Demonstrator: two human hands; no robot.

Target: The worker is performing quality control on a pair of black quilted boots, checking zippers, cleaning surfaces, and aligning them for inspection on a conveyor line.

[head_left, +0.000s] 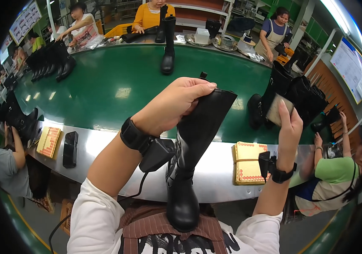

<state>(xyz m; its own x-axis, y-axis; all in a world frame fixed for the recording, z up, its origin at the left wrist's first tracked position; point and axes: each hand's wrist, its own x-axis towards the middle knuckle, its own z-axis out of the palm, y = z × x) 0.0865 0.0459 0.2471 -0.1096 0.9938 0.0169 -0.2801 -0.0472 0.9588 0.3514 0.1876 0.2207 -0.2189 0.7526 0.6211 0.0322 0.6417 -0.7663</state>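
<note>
From my remote station, I saw the left hand [172, 101] pinching the shaft top of one smooth, glossy black boot [183, 209], its rounded toe below that grip. The right hand [291, 128] gripped one beige rectangular pad [275, 114] between fingers. One red-printed gold paper stack [251, 171] lay just below the right grip.

The person's 2 bare forearms [111, 167] emerged from loose white cloth sleeves [94, 216]. The left forearm slanted up to the right, its bare left hand [174, 99] closed in a pinch, the thumb stretched rightward over curled fingers. The right forearm rose nearly upright, its bare right hand [290, 128] gripping slightly lower, 2 digits pointing upward. Both hands were well apart.
</note>
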